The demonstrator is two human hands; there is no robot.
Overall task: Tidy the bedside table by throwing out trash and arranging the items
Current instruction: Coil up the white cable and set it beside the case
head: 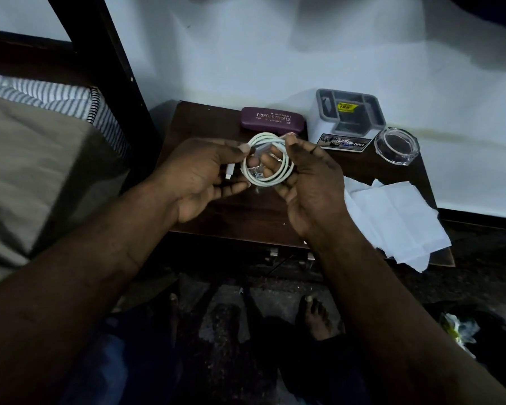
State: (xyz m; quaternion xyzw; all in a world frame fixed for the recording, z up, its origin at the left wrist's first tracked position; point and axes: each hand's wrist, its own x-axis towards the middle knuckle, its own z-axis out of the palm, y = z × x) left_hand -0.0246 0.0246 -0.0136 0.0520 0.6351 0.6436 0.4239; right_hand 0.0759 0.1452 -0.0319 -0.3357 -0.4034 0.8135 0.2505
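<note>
A white charging cable (265, 180) is wound into a small coil above the dark wooden bedside table (216, 217). My left hand (199, 179) pinches one end of the cable, and its plug sticks out by my palm. My right hand (307, 182) grips the coil from the right, fingers curled through the loop. A white tissue (392, 220) lies spread on the table's right side and hangs over the front edge.
At the back of the table lie a purple glasses case (270, 119), a grey and white organiser box (348, 118) and a clear glass dish (396, 146). A bed with a striped pillow (56, 97) is on the left. Crumpled trash (459, 331) lies on the floor at right.
</note>
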